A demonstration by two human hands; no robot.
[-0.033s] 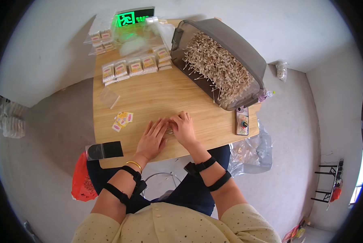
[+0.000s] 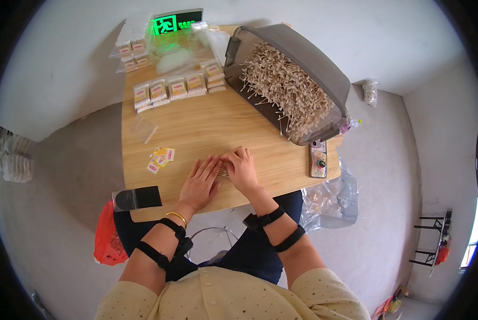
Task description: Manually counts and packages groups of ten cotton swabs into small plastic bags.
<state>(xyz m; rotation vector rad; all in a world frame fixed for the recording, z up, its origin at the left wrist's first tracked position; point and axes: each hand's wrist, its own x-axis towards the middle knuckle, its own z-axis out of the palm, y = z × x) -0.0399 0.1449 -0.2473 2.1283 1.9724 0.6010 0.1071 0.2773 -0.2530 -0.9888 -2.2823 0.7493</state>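
Swabs (image 2: pixel 223 173) at six o'clock on table (image 2: pixel 207 122), mostly hidden between left hand (image 2: pixel 200 184), nearly straight, and right hand (image 2: pixel 241 169), curled; whether either grips, cannot tell. Bin (image 2: pixel 319 58) at two o'clock.

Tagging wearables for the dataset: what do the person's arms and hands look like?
Left hand and right hand: bare, no gloves. Left wrist: gold bangle. Each forearm: two black straps and a boxy black module. Short cream sleeves with small dark dots.
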